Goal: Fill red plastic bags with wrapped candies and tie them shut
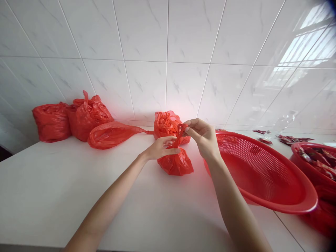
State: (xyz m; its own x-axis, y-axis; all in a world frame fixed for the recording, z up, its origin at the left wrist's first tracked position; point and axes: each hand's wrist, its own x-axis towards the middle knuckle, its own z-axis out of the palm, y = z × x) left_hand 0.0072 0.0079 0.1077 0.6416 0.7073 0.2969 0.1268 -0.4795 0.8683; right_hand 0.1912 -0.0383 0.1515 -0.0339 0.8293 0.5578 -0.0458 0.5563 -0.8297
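A small filled red plastic bag [175, 163] rests on the white counter [147, 196] in front of me, its top gathered and drawn upward. My right hand [201, 134] pinches the upper end of the bag's twisted top between thumb and fingers. Lower down, my left hand [164, 147] has its thumb and fingers around the bag's neck from the left. Just behind stands another red bag [166, 122] with its mouth open and crumpled red plastic inside.
Two full red bags [52, 122] and a loose red bag [112, 134] lie at the left by the tiled wall. At the right sit a large red perforated basket [252, 168], a red container of wrapped packets [315, 161] and scattered packets [291, 140].
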